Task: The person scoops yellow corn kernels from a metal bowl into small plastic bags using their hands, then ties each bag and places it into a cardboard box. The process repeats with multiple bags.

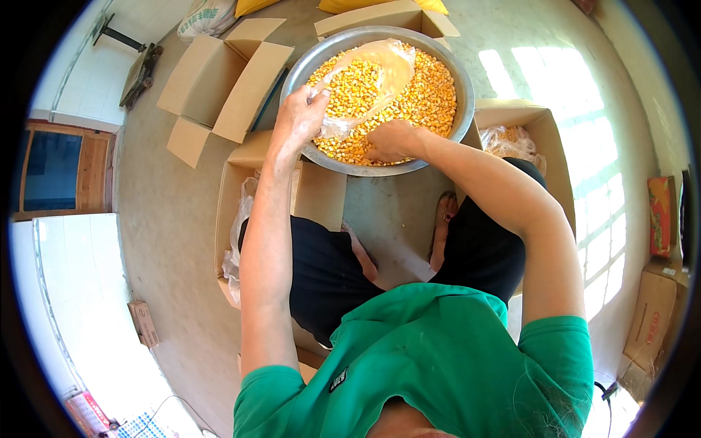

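Note:
A wide metal basin [467, 95] full of yellow corn kernels [436, 86] stands in front of me. At the basin's left side my left hand [301, 115] is closed on the edge of a clear plastic bag [394, 60], which lies spread over the corn with some kernels showing in and through it. My right hand [392, 141] is down in the kernels near the basin's front rim, beside the bag's near edge. Its fingers are partly buried, so what they hold is hidden.
Open cardboard boxes stand around the basin: one [201, 80] at far left, one [321, 191] by my left leg with plastic bags, and one [558, 157] at right holding a filled clear bag [511, 140]. A white sack [207, 20] lies at the back. Cartons [650, 321] line the right wall.

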{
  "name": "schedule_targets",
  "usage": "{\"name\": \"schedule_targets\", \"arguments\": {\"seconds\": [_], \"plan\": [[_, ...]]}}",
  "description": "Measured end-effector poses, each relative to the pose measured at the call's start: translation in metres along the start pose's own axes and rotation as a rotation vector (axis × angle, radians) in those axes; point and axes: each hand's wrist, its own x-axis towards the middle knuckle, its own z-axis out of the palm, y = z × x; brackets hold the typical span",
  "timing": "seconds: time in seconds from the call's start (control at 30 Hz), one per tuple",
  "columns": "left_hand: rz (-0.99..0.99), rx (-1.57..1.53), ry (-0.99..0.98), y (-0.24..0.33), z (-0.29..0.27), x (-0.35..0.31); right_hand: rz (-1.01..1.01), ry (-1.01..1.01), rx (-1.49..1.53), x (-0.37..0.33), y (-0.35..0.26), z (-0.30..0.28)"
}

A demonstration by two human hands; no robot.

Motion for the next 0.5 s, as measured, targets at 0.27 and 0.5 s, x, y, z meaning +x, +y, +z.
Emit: {"name": "schedule_targets", "arguments": {"seconds": [0.27,0.5], "plan": [[0.019,0.034,0.018,-0.010,-0.004,0.000,-0.076,-0.085,0.074,0.000,-0.013,-0.006],[0.027,0.028,0.008,-0.003,0.000,0.002,-0.111,-0.159,0.127,0.000,0.010,0.004]]}}
